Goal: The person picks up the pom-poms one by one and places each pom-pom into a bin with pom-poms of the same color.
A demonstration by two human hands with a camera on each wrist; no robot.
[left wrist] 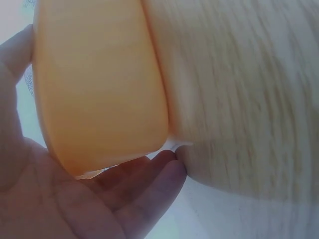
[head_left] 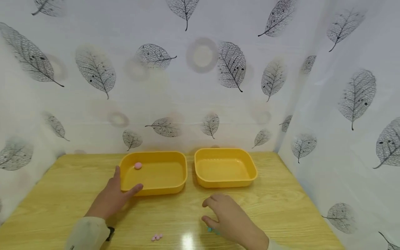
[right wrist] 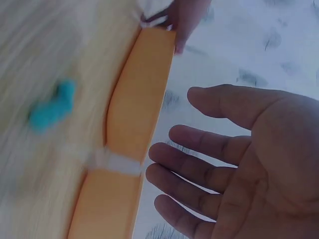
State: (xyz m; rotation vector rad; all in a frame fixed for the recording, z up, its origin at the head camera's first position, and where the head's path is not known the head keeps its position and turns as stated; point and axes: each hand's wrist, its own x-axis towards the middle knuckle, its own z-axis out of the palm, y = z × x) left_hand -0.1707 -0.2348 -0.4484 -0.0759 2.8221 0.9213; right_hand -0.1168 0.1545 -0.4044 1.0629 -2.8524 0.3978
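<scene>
My left hand (head_left: 110,194) grips the near left corner of the left yellow tray (head_left: 153,191). Its thumb lies along the front wall and the other fingers go round the left side. In the left wrist view the fingers curl about the corner of that tray (left wrist: 104,89). A pink oval piece (head_left: 138,165) lies inside it. My right hand (head_left: 229,217) hovers over the table, its fingers loosely bent and holding nothing. Below it are small teal pieces (head_left: 209,229), partly hidden in the head view; the right wrist view shows the teal pieces (right wrist: 52,107) blurred.
A second yellow tray (head_left: 226,183) stands to the right, a narrow gap from the first. Several small pink pieces (head_left: 157,237) lie near the front of the wooden table (head_left: 281,208). A leaf-patterned white curtain (head_left: 200,97) encloses the back and sides.
</scene>
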